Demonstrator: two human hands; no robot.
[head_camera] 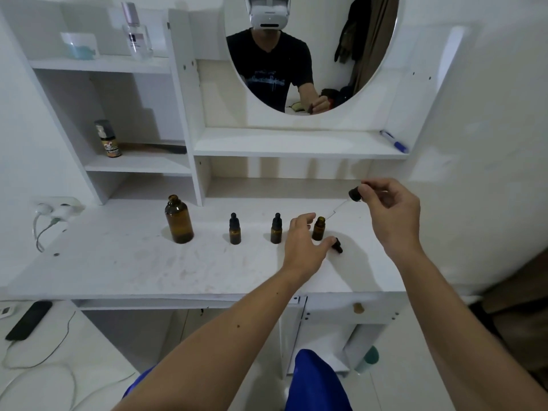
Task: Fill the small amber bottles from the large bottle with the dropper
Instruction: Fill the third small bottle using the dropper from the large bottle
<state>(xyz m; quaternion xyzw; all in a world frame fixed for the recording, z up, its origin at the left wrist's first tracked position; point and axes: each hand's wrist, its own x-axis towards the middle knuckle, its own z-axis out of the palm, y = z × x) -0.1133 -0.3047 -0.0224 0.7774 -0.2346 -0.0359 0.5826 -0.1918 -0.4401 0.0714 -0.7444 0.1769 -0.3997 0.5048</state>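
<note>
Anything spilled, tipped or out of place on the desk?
No spill visible. One oddity: a black dropper cap lies on its side on the desk, beside the open small bottle and the left hand. The large bottle stands upright, uncapped. The right hand pinches the dropper.

Home bedroom vanity corner, white dressing table (148,271) carrying an oval mirror (311,54) reflecting hanging clothes, cosmetics sitting on side shelves (100,65), wall socket (59,203) feeding trailing cables
</note>
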